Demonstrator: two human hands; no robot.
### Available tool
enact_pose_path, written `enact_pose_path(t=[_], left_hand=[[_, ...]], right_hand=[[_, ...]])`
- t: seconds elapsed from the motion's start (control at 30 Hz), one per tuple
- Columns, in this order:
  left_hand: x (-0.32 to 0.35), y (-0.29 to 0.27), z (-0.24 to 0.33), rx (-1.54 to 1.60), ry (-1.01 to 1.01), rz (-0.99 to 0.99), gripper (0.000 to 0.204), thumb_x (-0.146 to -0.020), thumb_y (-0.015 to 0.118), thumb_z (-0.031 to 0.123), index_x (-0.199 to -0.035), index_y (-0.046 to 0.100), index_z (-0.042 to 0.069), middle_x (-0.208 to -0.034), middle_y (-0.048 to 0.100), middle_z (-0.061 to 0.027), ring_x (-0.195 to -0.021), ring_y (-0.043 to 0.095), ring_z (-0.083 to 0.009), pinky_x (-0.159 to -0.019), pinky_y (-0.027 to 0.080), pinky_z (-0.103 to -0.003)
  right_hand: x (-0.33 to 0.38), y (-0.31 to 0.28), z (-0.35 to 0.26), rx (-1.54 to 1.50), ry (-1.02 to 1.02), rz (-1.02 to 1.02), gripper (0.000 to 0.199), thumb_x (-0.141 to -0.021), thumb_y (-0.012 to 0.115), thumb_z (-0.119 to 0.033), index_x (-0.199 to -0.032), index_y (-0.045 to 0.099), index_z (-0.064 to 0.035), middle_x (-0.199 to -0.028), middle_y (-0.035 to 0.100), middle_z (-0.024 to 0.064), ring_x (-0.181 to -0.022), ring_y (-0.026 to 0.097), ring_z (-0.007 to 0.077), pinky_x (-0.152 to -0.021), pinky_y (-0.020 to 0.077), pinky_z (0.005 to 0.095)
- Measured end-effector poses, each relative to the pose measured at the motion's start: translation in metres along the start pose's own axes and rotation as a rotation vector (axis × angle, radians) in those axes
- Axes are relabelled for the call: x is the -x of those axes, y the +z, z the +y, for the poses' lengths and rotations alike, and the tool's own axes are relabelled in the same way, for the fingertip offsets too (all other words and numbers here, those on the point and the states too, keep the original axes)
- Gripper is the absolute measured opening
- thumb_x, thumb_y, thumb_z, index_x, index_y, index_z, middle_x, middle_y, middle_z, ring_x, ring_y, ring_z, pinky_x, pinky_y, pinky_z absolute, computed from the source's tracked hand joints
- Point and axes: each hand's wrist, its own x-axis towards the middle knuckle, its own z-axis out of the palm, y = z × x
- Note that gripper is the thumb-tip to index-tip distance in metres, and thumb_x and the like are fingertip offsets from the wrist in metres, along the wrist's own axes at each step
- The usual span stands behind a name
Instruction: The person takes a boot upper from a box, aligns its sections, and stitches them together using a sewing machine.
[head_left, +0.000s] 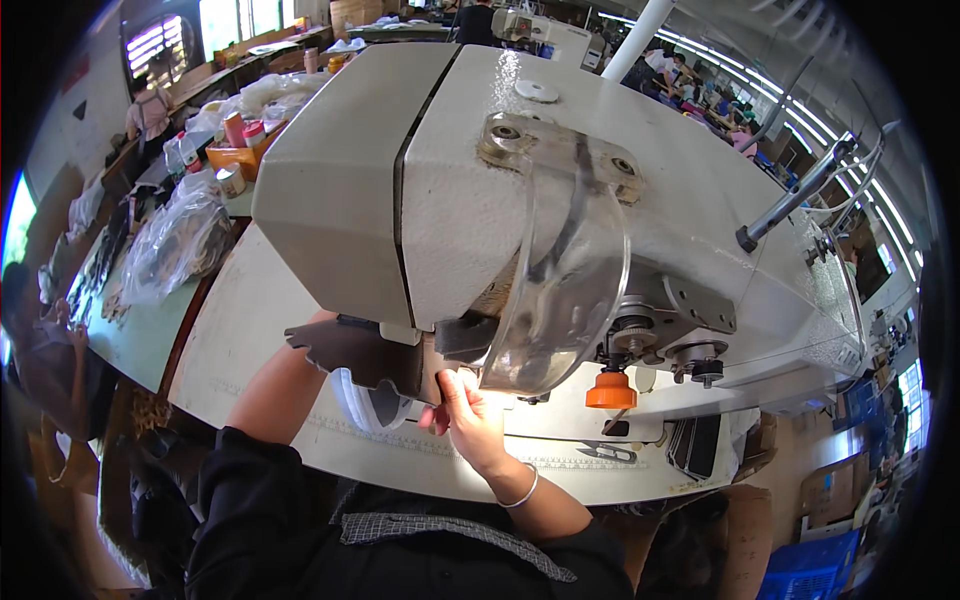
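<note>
A large cream sewing machine (340,190) fills the middle of the view. My left forearm (272,395) reaches up behind a dark brown, scalloped-edged piece of material (365,352); that piece and the machine head hide the fingers of my left hand. Below the needle area, my right hand (472,420) pinches the brown piece's right end between thumb and fingers. A pale, curved band (352,400) hangs under the brown piece, beside my right fingers. The needle itself is hidden behind the machine head and its clear plastic guard (565,290).
An orange knob (611,391) hangs under the machine arm. Thread snips (607,452) and a dark flat object (693,445) lie on the white tabletop (540,485) to the right. Plastic-wrapped bundles (180,235) cover the left table. Other people work farther off.
</note>
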Motion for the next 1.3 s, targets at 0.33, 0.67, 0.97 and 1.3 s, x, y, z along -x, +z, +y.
enact_pose_path(t=[0.33, 0.67, 0.97, 1.3], left_hand=[[-0.021, -0.008, 0.015, -0.019, -0.026, 0.001, 0.034, -0.074, 0.073, 0.012, -0.106, 0.064, 0.004, -0.11, 0.062, -0.0181, -0.103, 0.06, -0.0336, -0.087, 0.048, -0.042], [-0.036, -0.016, 0.035, -0.054, -0.046, -0.004, 0.036, -0.075, 0.073, 0.012, -0.108, 0.063, 0.005, -0.114, 0.061, -0.0188, -0.106, 0.059, -0.034, -0.089, 0.047, -0.042], [-0.045, -0.014, 0.046, -0.046, -0.065, -0.061, 0.037, -0.075, 0.072, 0.012, -0.11, 0.062, 0.005, -0.117, 0.06, -0.0194, -0.108, 0.058, -0.0344, -0.091, 0.047, -0.042], [-0.038, -0.028, 0.059, -0.013, -0.052, -0.09, 0.039, -0.075, 0.072, 0.012, -0.112, 0.062, 0.005, -0.12, 0.059, -0.02, -0.111, 0.057, -0.0349, -0.093, 0.046, -0.042]], right_hand=[[-0.01, 0.006, 0.007, 0.205, -0.282, 0.097, 0.028, -0.1, 0.052, -0.019, -0.08, 0.06, -0.0021, -0.061, 0.055, -0.0004, -0.051, 0.06, 0.0083, -0.046, 0.0427, 0.0198], [-0.017, 0.002, 0.006, 0.666, -0.601, 0.129, 0.024, -0.099, 0.054, -0.014, -0.081, 0.063, -0.0012, -0.062, 0.066, 0.0037, -0.047, 0.058, 0.0073, -0.049, 0.0466, 0.0204], [-0.018, 0.005, 0.011, 0.464, -0.536, 0.17, 0.024, -0.1, 0.053, -0.015, -0.082, 0.062, -0.0015, -0.061, 0.065, 0.0039, -0.05, 0.058, 0.0065, -0.05, 0.0465, 0.0202], [-0.017, 0.0, 0.018, 0.356, -0.527, 0.171, 0.023, -0.098, 0.054, -0.011, -0.08, 0.062, 0.0004, -0.061, 0.06, 0.0014, -0.051, 0.058, 0.0069, -0.047, 0.0467, 0.02]])
